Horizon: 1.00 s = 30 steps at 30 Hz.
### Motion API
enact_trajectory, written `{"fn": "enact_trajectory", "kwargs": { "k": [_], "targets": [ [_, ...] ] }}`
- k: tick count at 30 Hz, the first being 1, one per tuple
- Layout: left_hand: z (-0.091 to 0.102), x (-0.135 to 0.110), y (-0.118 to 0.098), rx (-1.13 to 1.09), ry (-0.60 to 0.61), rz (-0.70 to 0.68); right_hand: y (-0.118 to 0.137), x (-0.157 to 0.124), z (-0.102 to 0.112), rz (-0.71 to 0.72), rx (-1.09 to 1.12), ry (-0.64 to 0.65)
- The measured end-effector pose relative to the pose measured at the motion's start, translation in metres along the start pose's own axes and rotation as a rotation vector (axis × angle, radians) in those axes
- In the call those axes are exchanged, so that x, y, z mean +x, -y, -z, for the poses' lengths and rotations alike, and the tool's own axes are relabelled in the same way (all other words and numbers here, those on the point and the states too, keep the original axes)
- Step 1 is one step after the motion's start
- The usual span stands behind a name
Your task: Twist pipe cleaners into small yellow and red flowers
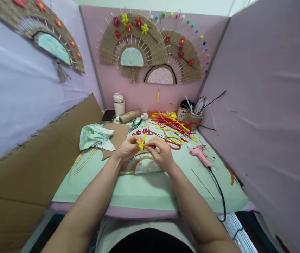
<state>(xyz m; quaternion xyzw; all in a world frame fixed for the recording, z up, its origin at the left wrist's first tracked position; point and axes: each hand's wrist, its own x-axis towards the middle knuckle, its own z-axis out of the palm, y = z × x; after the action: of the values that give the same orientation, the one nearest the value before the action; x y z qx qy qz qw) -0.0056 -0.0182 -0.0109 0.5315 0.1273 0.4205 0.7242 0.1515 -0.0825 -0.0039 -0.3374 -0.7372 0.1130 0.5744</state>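
My left hand [126, 148] and my right hand [160, 151] meet over the middle of the green table [144, 191]. Both pinch a short yellow pipe cleaner [141, 142] that is bent and twisted between their fingertips. Right under the hands lies a half-round fan piece [142, 165] of woven straw with sticks and a pale patterned centre. Its upper part is hidden by my fingers.
A pile of red, orange and yellow pipe cleaners [172, 123] and red-handled scissors [171, 141] lie beyond the hands. A pink glue gun [199, 156] with a black cord rests at right. Folded cloth [95, 136], cardboard [46, 158], twine roll [129, 116] and a tool cup [193, 117] sit around.
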Motion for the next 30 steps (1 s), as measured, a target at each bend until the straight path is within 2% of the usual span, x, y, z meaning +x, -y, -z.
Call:
{"fn": "enact_trajectory", "kwargs": {
  "k": [8,14,22,26,30],
  "targets": [
    [-0.011,-0.004,-0.005,-0.065,0.035,0.008,0.004,-0.001,-0.001,0.013,-0.029,0.004],
    [-0.005,-0.003,-0.001,-0.048,0.064,0.027,0.005,-0.002,0.000,0.001,0.006,-0.003],
    [-0.001,0.001,0.004,0.013,0.042,0.042,-0.004,-0.002,0.000,0.097,-0.177,0.008],
    [0.001,0.002,0.006,0.043,0.029,-0.009,-0.003,-0.002,-0.001,0.036,-0.175,-0.002],
    [0.001,0.002,0.005,0.094,0.049,-0.070,-0.001,-0.003,-0.004,-0.122,-0.092,-0.004]
  ]
}}
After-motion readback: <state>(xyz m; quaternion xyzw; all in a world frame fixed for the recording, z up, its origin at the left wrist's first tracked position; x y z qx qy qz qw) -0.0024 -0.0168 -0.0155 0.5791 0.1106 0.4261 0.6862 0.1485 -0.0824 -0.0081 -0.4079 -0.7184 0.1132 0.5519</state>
